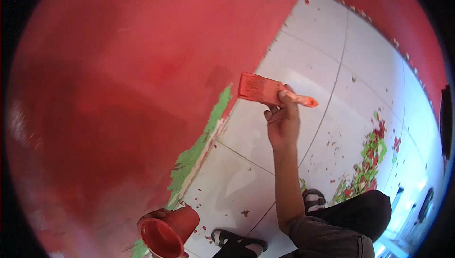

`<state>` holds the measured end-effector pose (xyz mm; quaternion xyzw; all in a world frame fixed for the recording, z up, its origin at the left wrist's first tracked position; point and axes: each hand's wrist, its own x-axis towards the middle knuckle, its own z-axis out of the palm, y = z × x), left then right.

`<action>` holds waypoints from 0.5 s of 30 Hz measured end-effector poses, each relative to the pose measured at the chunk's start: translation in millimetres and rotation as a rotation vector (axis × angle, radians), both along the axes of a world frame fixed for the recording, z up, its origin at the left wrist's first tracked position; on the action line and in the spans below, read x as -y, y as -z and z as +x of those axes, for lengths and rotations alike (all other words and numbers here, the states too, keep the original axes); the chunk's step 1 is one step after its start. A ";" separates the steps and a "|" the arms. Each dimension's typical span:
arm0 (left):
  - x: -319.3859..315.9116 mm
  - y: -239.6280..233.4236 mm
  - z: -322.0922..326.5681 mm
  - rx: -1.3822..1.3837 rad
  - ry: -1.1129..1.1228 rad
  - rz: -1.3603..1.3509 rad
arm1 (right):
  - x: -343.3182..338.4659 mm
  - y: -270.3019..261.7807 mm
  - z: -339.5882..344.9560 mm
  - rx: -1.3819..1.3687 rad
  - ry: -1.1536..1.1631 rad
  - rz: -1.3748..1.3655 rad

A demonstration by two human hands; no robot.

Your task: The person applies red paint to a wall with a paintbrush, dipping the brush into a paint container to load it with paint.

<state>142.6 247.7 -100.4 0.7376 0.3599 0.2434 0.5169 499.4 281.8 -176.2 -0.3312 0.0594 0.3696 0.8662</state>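
Note:
My right hand (284,112) grips a wide paintbrush (263,89) by its handle, the bristles coated in red paint and pointing left towards the wall's foot. At the lower left, my left hand (156,214) holds a red plastic container (183,222), tilted, with red paint inside; most of that hand is hidden behind it. The wall (142,80) is mostly red, with darker, wet-looking parts. Along its lower edge runs an uneven green strip (195,155) beside a pale band where it meets the floor.
White floor tiles (312,51) lie below the wall. A heap of green and red paint flakes (368,162) is at the right, with crumbs scattered around. Another red wall (412,16) stands at the upper right. My sandalled feet (241,240) are at the bottom.

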 end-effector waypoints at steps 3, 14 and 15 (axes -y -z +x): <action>-16.2 -6.2 -2.8 -0.068 0.157 -0.047 | 0.4 71.4 -2.2 -0.108 0.052 -0.200; 12.0 -31.7 -21.5 -0.274 0.173 0.129 | -36.6 99.6 -22.5 -0.195 0.055 -0.098; 22.4 -28.3 -17.5 -0.313 -0.092 0.397 | -38.5 96.1 -19.8 -0.145 0.056 -0.054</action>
